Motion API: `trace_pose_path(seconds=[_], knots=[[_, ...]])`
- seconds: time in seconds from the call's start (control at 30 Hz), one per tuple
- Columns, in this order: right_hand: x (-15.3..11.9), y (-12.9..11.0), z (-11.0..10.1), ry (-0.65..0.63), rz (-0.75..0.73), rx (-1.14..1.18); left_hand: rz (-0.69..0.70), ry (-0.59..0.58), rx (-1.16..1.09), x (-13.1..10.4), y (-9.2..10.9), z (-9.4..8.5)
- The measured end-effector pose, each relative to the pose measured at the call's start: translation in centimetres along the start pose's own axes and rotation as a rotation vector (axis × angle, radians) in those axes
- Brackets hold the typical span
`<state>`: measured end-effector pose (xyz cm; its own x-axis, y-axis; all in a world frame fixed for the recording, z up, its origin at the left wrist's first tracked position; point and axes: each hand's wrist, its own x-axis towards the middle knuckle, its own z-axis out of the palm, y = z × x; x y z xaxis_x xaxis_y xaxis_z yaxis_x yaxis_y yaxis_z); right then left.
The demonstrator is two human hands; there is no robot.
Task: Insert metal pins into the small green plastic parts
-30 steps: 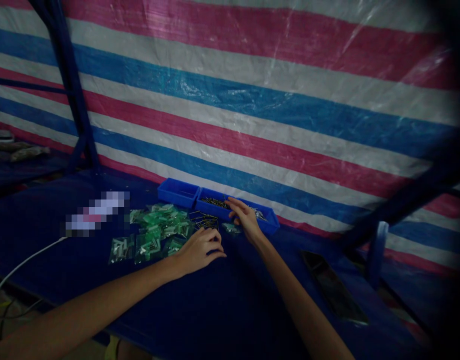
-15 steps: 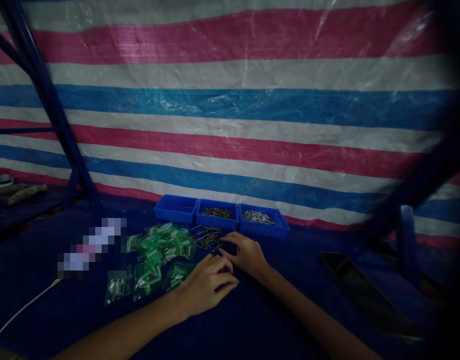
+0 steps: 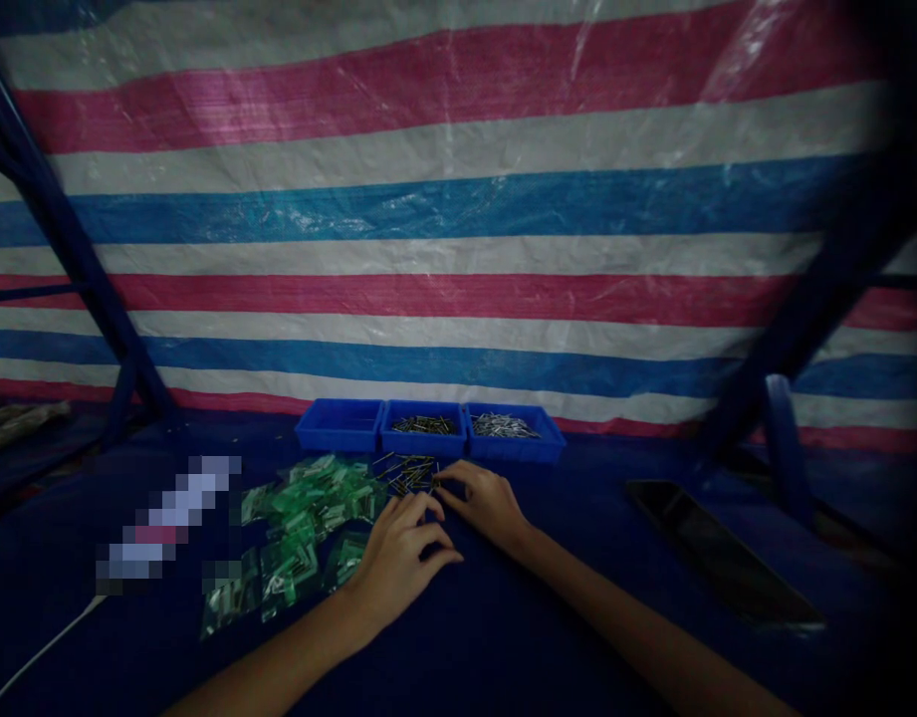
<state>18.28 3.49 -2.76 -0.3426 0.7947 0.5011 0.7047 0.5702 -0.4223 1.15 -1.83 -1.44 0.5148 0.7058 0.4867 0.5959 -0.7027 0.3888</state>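
A loose pile of dark, brass-toned screws lies on the blue table in front of the bins. My right hand reaches to the pile's right edge, thumb and forefinger pinched together; what is between the tips is too small to make out. Just left of it and nearer me, my left hand has its fingers curved and apart, with nothing visible in them. Small green-printed clear bags holding metal pieces are heaped beside my left hand.
Behind the pile stand three blue bins: the left one looks bare, the middle one holds dark screws, the right one silvery ones. A dark flat device lies right; a blurred-out object with a white cable lies left.
The view has turned and tilted slightly. Both hands remain beside the screw pile, with my left hand's fingertips a little closer to it.
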Motion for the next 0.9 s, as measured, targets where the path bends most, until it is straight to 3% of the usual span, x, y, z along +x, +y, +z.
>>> trace_pose_path(seconds=[0.37, 0.9], knots=[[-0.2, -0.7, -0.3, 0.078, 0.042, 0.059, -0.202, 0.182, -0.057, 0.7, -1.2, -0.1], [-0.4, -0.4, -0.1, 0.085, -0.017, 0.163, -0.232, 0.3, -0.116, 0.9, -2.2, 0.2]])
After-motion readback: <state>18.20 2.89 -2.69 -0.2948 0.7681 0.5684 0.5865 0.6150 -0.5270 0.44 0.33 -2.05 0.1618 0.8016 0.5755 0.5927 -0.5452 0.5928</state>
